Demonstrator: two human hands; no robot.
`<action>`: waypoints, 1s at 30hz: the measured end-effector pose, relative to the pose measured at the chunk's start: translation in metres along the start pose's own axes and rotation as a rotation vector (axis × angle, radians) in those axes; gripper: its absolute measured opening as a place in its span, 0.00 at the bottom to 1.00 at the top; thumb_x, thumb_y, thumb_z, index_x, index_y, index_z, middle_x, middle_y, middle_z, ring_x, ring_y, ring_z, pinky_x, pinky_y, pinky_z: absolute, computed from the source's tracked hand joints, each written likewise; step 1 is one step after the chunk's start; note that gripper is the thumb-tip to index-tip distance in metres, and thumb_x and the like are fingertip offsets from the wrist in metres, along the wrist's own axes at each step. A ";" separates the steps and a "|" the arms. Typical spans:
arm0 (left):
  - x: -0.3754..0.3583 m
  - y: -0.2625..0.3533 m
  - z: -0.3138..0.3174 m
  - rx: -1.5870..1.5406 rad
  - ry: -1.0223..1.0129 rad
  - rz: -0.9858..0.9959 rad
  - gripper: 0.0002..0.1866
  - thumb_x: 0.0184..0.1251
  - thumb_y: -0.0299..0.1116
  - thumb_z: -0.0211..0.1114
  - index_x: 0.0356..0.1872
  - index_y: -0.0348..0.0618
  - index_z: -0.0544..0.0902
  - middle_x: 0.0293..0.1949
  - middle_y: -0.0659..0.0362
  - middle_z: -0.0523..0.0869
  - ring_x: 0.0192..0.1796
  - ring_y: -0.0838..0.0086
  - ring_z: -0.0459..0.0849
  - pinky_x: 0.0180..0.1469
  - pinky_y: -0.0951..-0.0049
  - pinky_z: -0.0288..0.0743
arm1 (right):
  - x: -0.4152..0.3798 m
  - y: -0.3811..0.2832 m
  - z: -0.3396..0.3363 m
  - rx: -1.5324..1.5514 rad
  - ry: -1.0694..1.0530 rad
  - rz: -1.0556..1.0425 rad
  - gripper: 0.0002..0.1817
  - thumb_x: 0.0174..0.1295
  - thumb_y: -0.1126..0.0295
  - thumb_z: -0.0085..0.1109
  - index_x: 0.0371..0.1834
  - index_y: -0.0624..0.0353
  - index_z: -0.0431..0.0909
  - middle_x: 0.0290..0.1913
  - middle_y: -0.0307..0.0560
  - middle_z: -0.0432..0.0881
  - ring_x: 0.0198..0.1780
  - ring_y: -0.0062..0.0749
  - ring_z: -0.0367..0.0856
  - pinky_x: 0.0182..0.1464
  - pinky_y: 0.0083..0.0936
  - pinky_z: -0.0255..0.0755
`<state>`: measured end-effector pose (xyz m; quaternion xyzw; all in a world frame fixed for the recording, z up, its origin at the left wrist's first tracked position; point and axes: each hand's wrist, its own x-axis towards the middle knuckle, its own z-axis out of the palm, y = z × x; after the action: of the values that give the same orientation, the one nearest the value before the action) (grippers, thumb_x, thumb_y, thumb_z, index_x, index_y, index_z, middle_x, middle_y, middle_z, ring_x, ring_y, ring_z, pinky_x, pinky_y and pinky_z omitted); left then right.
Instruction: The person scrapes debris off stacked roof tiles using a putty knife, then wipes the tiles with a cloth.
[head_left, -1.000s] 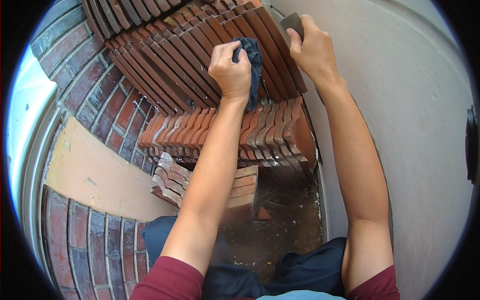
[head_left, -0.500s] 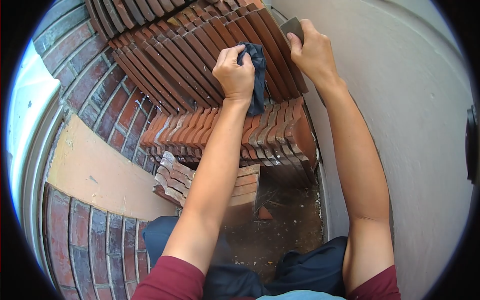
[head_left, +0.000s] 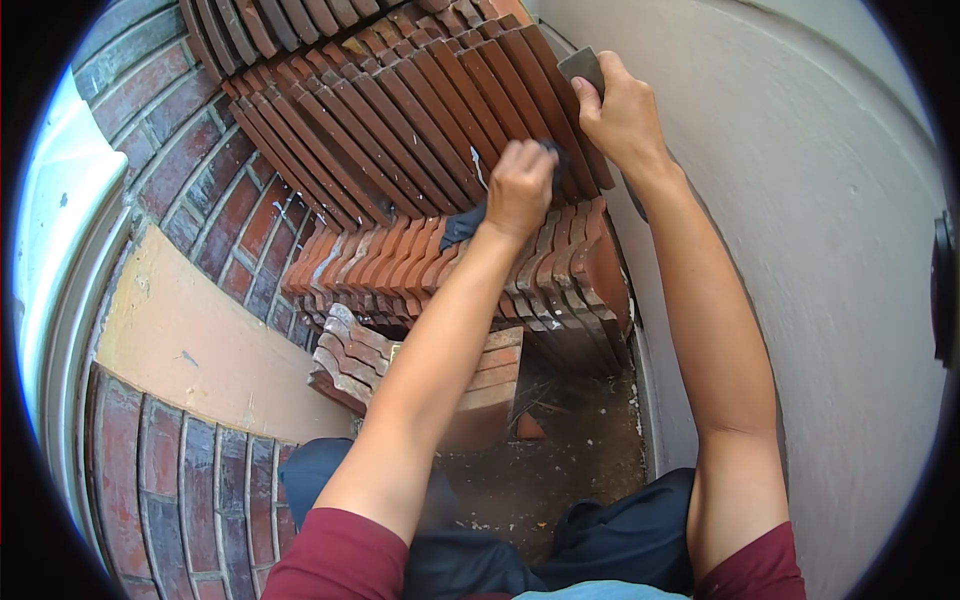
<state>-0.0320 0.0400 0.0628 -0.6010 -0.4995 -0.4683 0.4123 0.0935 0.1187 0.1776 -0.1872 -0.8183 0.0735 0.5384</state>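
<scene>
My left hand [head_left: 520, 190], slightly blurred, is closed round a dark cloth [head_left: 461, 228] in front of the stacked clay roof tiles [head_left: 400, 130]. Part of the cloth hangs out to the left of the hand, over the top of the lower row of tiles [head_left: 585, 250]. My right hand [head_left: 622, 115] grips a flat grey piece [head_left: 578, 68] with a squared end, beside the right end of the upper tiles and close to the pale wall. Its exact kind I cannot make out, since the fingers cover most of it.
A small stack of tiles [head_left: 490, 385] stands nearer to me on the dirty floor [head_left: 560, 460], with a broken tile piece [head_left: 529, 427] beside it. A brick wall [head_left: 160, 480] with a beige panel [head_left: 200, 340] runs along the left. The smooth pale wall [head_left: 800, 250] bounds the right.
My left hand has moved down and to the right with the cloth, which now trails to its left. The right hand has shifted only slightly.
</scene>
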 end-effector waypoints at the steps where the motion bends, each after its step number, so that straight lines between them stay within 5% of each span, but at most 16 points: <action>1: -0.014 0.005 0.003 -0.019 -0.073 0.005 0.04 0.54 0.20 0.67 0.31 0.38 0.84 0.33 0.53 0.79 0.38 0.56 0.81 0.44 0.60 0.79 | 0.000 0.000 -0.001 0.009 -0.001 0.018 0.13 0.66 0.67 0.61 0.43 0.67 0.73 0.33 0.73 0.84 0.40 0.71 0.84 0.45 0.55 0.78; 3: -0.021 0.004 0.007 -0.074 -0.128 -0.042 0.09 0.49 0.16 0.68 0.32 0.39 0.84 0.33 0.52 0.83 0.40 0.55 0.84 0.44 0.59 0.80 | -0.001 -0.001 -0.007 0.019 0.003 0.048 0.13 0.67 0.67 0.60 0.43 0.67 0.73 0.33 0.73 0.84 0.40 0.72 0.84 0.45 0.55 0.78; 10: 0.108 -0.047 -0.047 0.124 0.395 0.000 0.09 0.52 0.15 0.66 0.34 0.36 0.85 0.37 0.49 0.86 0.40 0.52 0.86 0.46 0.58 0.80 | 0.004 -0.002 -0.025 0.105 0.115 0.080 0.12 0.68 0.69 0.57 0.45 0.67 0.71 0.31 0.72 0.84 0.40 0.73 0.83 0.44 0.56 0.76; 14: 0.097 -0.055 -0.048 0.203 0.261 0.126 0.11 0.54 0.16 0.67 0.37 0.41 0.86 0.39 0.52 0.88 0.44 0.58 0.85 0.47 0.61 0.81 | 0.001 0.001 -0.011 0.266 0.116 0.106 0.09 0.70 0.69 0.54 0.47 0.63 0.72 0.32 0.70 0.85 0.40 0.71 0.84 0.43 0.54 0.76; 18: 0.025 -0.042 -0.047 0.088 -0.225 0.333 0.07 0.53 0.18 0.66 0.35 0.37 0.85 0.34 0.53 0.84 0.37 0.60 0.82 0.40 0.63 0.82 | -0.007 -0.010 0.006 0.427 0.034 0.113 0.11 0.74 0.67 0.52 0.53 0.59 0.73 0.33 0.66 0.85 0.40 0.65 0.86 0.42 0.51 0.77; 20: -0.015 -0.045 -0.049 0.094 -0.522 0.296 0.05 0.53 0.22 0.62 0.32 0.40 0.80 0.37 0.57 0.77 0.44 0.61 0.81 0.42 0.63 0.85 | -0.013 -0.003 0.026 0.407 0.046 -0.004 0.15 0.76 0.62 0.51 0.60 0.57 0.75 0.36 0.65 0.85 0.42 0.62 0.86 0.44 0.50 0.78; 24: -0.046 -0.040 -0.059 0.002 -0.683 0.124 0.10 0.55 0.21 0.64 0.40 0.37 0.83 0.40 0.55 0.79 0.44 0.57 0.80 0.47 0.60 0.79 | -0.023 -0.014 0.042 0.097 -0.089 0.077 0.31 0.77 0.50 0.46 0.74 0.59 0.69 0.47 0.67 0.78 0.48 0.63 0.81 0.53 0.49 0.77; 30: -0.057 -0.037 -0.059 -0.055 -0.542 0.164 0.21 0.54 0.24 0.67 0.52 0.38 0.82 0.44 0.52 0.78 0.45 0.57 0.80 0.48 0.61 0.78 | -0.028 -0.027 0.062 -0.024 0.075 0.030 0.33 0.72 0.55 0.56 0.73 0.69 0.67 0.45 0.63 0.77 0.45 0.56 0.84 0.45 0.47 0.80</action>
<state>-0.0813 -0.0229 0.0215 -0.7537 -0.5283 -0.2691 0.2837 0.0405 0.0877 0.1369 -0.2085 -0.7956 0.0649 0.5651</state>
